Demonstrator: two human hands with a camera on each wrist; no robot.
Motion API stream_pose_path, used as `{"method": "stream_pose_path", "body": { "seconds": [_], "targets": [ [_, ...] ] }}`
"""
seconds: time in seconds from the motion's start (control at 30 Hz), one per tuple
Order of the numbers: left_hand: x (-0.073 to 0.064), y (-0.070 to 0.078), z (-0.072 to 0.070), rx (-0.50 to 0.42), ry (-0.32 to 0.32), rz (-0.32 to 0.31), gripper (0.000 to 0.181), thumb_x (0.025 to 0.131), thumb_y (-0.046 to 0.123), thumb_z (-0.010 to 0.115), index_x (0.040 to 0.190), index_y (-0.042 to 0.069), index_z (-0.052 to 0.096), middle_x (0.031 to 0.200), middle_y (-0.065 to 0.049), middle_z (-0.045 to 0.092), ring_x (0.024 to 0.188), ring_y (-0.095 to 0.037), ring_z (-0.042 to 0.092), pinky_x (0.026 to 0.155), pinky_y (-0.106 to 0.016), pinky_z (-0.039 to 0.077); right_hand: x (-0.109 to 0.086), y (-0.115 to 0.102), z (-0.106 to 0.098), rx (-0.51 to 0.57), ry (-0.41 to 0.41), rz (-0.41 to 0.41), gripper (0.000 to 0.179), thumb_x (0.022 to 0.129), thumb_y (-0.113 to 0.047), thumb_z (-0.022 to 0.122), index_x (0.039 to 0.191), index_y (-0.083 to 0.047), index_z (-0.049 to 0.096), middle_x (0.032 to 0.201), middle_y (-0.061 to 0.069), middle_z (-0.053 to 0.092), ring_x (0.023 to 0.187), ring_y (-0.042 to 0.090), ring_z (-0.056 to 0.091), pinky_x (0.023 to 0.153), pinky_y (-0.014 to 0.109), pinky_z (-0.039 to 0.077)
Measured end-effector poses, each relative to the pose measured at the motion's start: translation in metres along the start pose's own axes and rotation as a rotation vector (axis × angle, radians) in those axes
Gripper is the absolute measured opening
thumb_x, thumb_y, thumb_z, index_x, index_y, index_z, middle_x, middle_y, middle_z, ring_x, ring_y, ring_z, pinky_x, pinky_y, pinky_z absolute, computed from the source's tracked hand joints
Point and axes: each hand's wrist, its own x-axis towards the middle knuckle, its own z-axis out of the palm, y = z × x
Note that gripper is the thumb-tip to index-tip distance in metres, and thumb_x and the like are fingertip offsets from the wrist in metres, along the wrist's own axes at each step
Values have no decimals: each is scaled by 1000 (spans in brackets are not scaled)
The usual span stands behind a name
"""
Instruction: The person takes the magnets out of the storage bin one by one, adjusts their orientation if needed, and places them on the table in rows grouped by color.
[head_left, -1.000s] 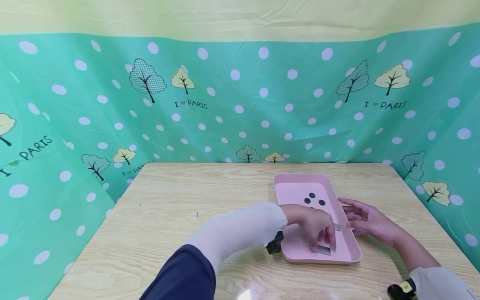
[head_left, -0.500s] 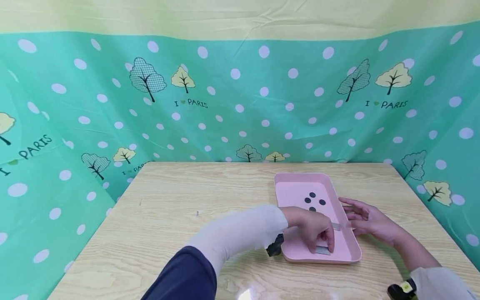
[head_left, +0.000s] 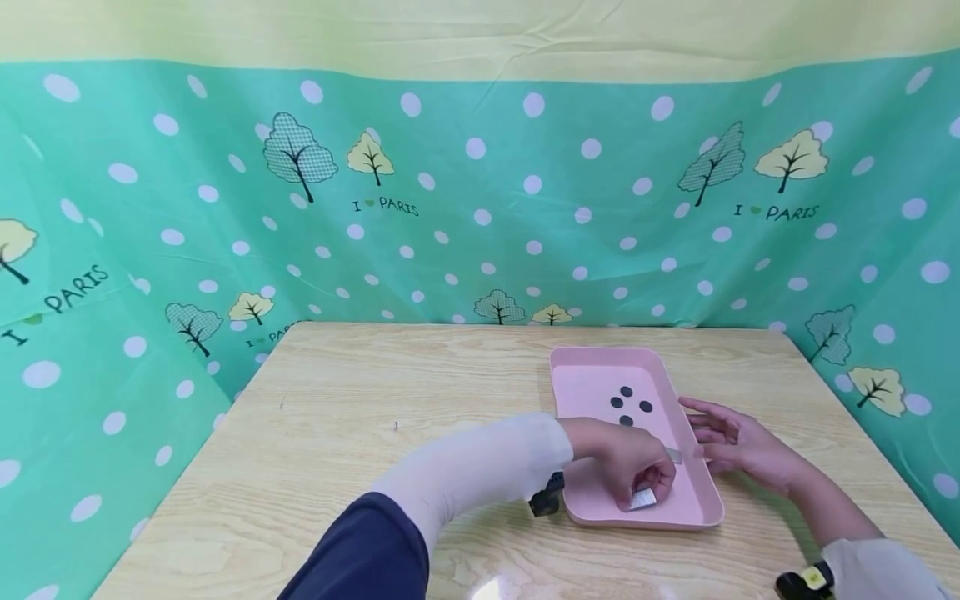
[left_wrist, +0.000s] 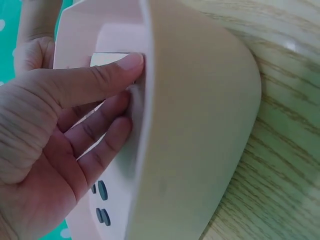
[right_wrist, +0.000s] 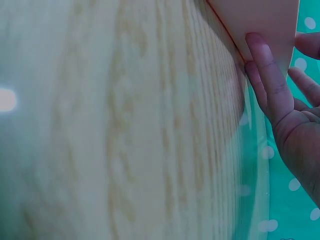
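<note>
A shallow pink tray (head_left: 633, 526) lies on the table. Inside it, my left hand (head_left: 636, 460) pinches a small flat silver rectangular plate (head_left: 642, 499) near the tray's front end. In the left wrist view, the thumb lies across this plate (left_wrist: 106, 58) close to the tray wall, and the other fingers curl below. Another grey strip (head_left: 676, 456) lies by the tray's right wall, partly hidden behind the left hand. My right hand (head_left: 738, 442) rests against the outside of that wall; the right wrist view shows its extended fingers touching the tray's side (right_wrist: 267, 22).
Several black discs (head_left: 647, 407) lie in the tray's middle. A tiny dark piece (head_left: 396, 426) is on the wooden table (head_left: 315, 475) to the left. A green dotted curtain (head_left: 450, 192) hangs behind the table's far edge.
My left fingers have closed on the silver plate, which lay flat on the tray floor and now sits tilted in their pinch. The right hand stays at the tray's side.
</note>
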Motion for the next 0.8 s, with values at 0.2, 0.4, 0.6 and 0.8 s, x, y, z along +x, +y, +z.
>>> {"method": "stream_pose_path", "body": {
  "seconds": [0.2,0.4,0.6,0.8],
  "targets": [
    [-5,0,-2,-94,38,9,28,76,-1,80,92,11,61,73,3,57,68,-2,54,65,-9,43,0,0,0,3,-14,-7,67,94,1,56,153,-6,25,130,-3,55,112,12,60,82,44,56],
    [-13,1,-9,-174,84,34,23,80,-1,76,96,9,63,76,3,60,72,0,56,67,-10,47,1,-1,0,-5,-12,-2,67,95,0,56,153,-6,24,129,-2,56,111,12,60,82,44,56],
    [-24,3,-14,-251,109,38,23,81,-4,73,100,5,65,77,3,58,69,-2,55,67,-12,48,1,0,-1,-15,-12,-7,67,95,0,56,153,-6,24,128,-2,56,110,13,61,82,45,56],
    [-37,8,-17,-238,162,18,23,81,-2,73,100,8,66,78,4,59,71,0,55,67,-11,48,0,1,0,-19,-7,-10,67,94,0,57,153,-6,25,127,-3,57,109,13,61,81,45,56]
  ]
}}
